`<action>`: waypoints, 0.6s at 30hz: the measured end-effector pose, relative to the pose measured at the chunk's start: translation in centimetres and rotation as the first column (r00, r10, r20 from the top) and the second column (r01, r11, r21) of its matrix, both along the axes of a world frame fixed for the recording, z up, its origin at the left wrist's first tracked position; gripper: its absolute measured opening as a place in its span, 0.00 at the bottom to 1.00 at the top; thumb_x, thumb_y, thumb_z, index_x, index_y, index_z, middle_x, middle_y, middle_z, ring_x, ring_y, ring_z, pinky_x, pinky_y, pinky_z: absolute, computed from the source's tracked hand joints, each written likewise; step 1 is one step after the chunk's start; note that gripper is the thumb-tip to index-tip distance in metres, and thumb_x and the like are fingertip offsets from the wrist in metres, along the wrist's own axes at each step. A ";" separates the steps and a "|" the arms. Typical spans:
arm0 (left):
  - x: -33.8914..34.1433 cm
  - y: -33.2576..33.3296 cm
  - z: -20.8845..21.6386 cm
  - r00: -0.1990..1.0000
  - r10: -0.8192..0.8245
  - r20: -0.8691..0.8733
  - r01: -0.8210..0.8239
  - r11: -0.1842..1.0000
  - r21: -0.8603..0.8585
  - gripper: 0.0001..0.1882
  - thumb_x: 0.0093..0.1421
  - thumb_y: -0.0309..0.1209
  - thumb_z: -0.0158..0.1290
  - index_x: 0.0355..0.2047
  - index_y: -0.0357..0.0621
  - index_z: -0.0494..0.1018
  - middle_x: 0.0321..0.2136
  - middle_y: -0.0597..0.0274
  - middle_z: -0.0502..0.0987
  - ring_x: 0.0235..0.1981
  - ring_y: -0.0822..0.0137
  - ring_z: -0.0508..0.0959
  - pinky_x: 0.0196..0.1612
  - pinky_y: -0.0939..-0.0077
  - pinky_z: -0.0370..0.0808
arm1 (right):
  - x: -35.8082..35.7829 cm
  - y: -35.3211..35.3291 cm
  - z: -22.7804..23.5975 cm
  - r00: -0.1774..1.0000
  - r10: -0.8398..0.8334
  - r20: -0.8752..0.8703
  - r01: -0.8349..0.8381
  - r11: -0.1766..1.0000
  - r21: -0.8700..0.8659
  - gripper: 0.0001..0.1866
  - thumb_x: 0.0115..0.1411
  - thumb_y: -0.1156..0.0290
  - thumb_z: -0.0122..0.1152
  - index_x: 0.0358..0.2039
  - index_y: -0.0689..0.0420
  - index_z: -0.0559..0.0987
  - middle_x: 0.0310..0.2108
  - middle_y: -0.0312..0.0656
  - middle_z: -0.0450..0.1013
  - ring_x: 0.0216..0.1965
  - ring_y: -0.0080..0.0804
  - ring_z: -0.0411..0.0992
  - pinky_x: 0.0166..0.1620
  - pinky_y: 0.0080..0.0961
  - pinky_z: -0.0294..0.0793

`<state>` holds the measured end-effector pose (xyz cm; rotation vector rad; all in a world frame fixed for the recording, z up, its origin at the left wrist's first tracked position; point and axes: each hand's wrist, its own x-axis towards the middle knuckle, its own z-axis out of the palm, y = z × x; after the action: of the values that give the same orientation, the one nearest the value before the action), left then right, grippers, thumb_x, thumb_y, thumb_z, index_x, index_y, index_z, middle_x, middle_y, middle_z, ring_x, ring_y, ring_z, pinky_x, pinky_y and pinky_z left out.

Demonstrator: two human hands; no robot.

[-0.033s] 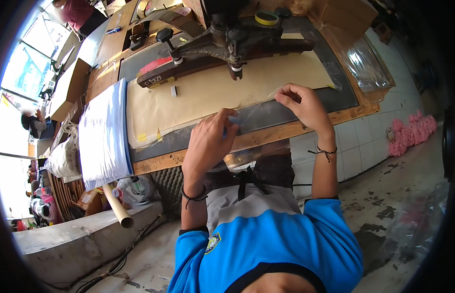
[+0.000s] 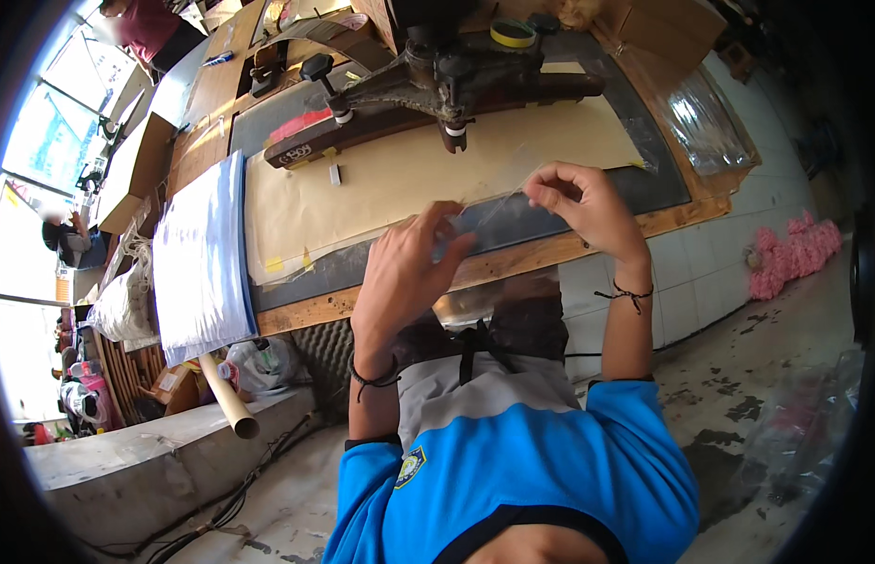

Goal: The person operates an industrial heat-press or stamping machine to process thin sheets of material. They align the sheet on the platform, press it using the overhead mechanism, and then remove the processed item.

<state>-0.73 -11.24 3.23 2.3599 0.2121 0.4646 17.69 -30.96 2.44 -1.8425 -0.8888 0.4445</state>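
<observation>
Over the near edge of a long tan paper sheet, both my hands hover close to a thin clear plastic piece. My right hand pinches one end of that plastic between thumb and fingertips. On the other side, my left hand has its thumb and fingers apart, slightly blurred, close to the plastic; whether they touch it is hard to see. Beneath lies a dark grey work surface. Beyond the hands, a dark clamp bar of a machine crosses above the paper.
A stack of clear plastic sleeves lies at the left of the table. More clear plastic rests at the far right, and a yellow tape roll at the back. A cardboard tube juts out below left. Pink bundled material lies on the floor.
The plastic between my hands shows more plainly, angled up toward the right hand. My left thumb and fingers have shifted slightly right; the right hand has barely moved.
</observation>
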 end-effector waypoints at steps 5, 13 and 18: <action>1.0 -1.3 2.9 1.000 -0.010 0.010 0.013 0.945 -0.326 0.11 0.69 0.33 0.58 0.41 0.37 0.79 0.24 0.56 0.82 0.25 0.64 0.82 0.31 0.70 0.75 | -2.6 1.0 4.3 0.984 0.158 -0.076 -0.146 0.979 0.141 0.13 0.69 0.64 0.69 0.43 0.63 0.86 0.32 0.35 0.81 0.33 0.16 0.75 0.38 0.18 0.75; 0.3 -1.3 4.4 0.986 -0.032 0.167 0.127 0.788 -0.603 0.11 0.70 0.33 0.58 0.39 0.34 0.78 0.21 0.66 0.78 0.26 0.79 0.78 0.28 0.78 0.71 | -3.0 1.5 7.0 0.966 0.251 -0.055 -0.237 0.953 0.187 0.11 0.68 0.67 0.68 0.42 0.63 0.86 0.31 0.35 0.81 0.32 0.16 0.74 0.38 0.17 0.74; 1.0 -1.3 5.9 0.975 0.075 0.208 0.020 0.906 -0.422 0.10 0.70 0.32 0.58 0.38 0.36 0.78 0.22 0.64 0.80 0.25 0.77 0.78 0.28 0.77 0.70 | -2.9 1.9 7.4 0.961 0.278 0.014 -0.275 0.944 0.182 0.11 0.68 0.68 0.67 0.43 0.63 0.86 0.31 0.35 0.81 0.30 0.15 0.74 0.35 0.17 0.72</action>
<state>0.22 -12.58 9.09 1.8671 0.2180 0.6223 14.80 -29.05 9.89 -1.5523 -1.1488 0.5285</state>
